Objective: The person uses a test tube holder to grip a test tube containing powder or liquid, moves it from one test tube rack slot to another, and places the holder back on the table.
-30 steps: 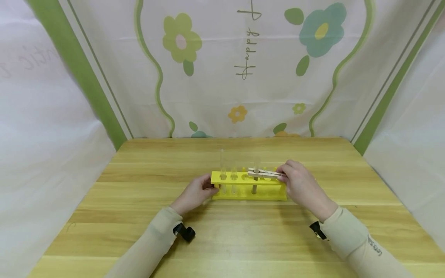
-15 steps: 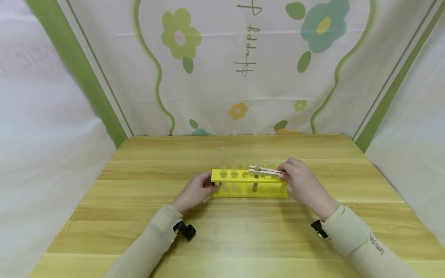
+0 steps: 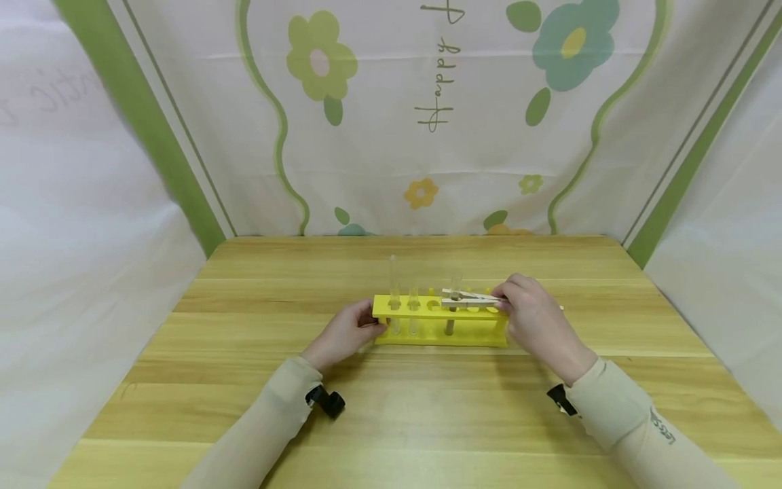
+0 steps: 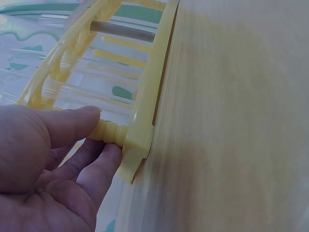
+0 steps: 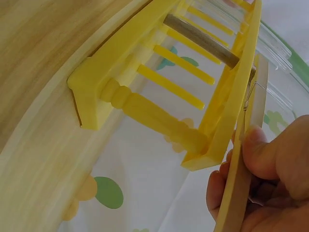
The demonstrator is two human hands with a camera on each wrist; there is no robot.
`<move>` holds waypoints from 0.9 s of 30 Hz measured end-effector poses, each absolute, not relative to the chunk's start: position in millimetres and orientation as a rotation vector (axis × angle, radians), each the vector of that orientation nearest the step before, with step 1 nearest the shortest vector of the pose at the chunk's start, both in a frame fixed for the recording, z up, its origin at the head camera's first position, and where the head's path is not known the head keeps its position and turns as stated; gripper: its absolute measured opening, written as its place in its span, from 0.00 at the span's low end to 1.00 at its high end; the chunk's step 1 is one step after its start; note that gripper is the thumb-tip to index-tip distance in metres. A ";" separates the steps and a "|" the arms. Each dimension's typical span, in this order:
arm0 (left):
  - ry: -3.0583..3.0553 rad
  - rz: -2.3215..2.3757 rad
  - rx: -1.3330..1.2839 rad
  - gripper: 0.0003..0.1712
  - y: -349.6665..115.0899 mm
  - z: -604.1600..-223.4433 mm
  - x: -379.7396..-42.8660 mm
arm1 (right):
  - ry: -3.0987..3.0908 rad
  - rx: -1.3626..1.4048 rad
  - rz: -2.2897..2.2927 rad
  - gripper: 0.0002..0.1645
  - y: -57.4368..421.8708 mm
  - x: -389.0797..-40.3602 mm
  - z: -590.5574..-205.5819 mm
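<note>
A yellow test tube rack [image 3: 427,314] stands on the table in the head view. My left hand [image 3: 345,336] grips its left end post [image 4: 110,132] between thumb and fingers. Beyond the rack's other end, my right hand [image 3: 537,326] squeezes a wooden test tube clamp [image 5: 235,186]. The clamp's two arms are spread apart around the upper part of a test tube with greyish-brown contents [image 3: 450,327]. That tube is upright in the rack, its lower part below the top plate. Two clear test tubes [image 3: 394,288] stand at the rack's left end, one taller than the other.
Wood-grain table [image 3: 391,421] stretches in front of and around the rack. A white cloth with flowers [image 3: 366,136] hangs behind it, and more white cloth hangs at both sides. Upright yellow pegs [image 5: 171,87] line the rack's back. Black wrist cameras [image 3: 326,402] sit under the sleeves.
The clamp's arms have opened apart around the brown-filled tube; before, they lay close together on it. The clamp's rear end now shows right of my right hand. The left hand keeps its grip.
</note>
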State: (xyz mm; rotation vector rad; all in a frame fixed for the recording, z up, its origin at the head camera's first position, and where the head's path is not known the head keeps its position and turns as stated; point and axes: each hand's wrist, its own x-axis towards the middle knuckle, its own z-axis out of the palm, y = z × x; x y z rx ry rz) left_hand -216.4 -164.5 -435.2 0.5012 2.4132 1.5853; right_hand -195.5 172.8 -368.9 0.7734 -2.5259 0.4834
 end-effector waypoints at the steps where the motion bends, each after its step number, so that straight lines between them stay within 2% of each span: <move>1: 2.413 1.586 0.502 0.20 -164.6 -435.3 -216.4 | -2.523 0.769 0.482 0.09 172.8 -195.4 -368.1; 20: 2.372 1.623 0.508 0.20 -164.8 -434.5 -214.5 | -2.458 0.783 0.454 0.05 169.2 -195.4 -327.0; 27: 2.378 1.622 0.494 0.19 -165.2 -435.2 -215.0 | -2.397 0.789 0.442 0.06 168.6 -197.0 -312.1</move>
